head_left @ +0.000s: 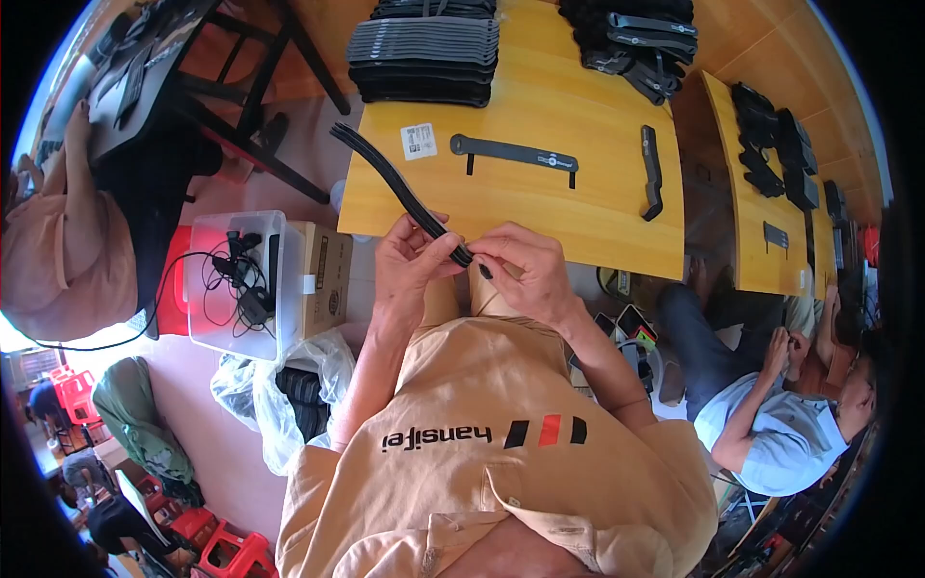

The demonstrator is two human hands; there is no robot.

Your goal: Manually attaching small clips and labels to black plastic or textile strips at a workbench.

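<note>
1. The wearer's tan shirt (540,385) fills the lower middle of the view, with both bare forearms coming up past its sides
2. The left hand (414,255) grips the black strap (393,181) near its lower end, thumb on top and fingers curled round beneath
3. The right hand (528,275) pinches at that same lower end with thumb and fingertips, and a small dark piece (485,272) shows below its fingers; whether this belongs to the strap, I cannot tell
4. The black strap is held in front of the body, its long free part curving up and leftward over the near left corner of the yellow table (597,226)
5. On the table, a grey strap (515,152) with two short black tabs lies crosswise, a white label (418,141) near its left end and a darker strap (651,171) lengthwise near the right edge
6. Left of the body, a clear bin (207,323) of black cables stands beside a cardboard box (328,279), with a plastic bag (252,405) nearer the wearer
7. Farther up the table sit a neat stack of grey and black straps (422,58) and a looser dark pile (644,48)
8. A person in light blue (780,424) sits at the right, and red stools (231,549) stand at the lower left
</note>
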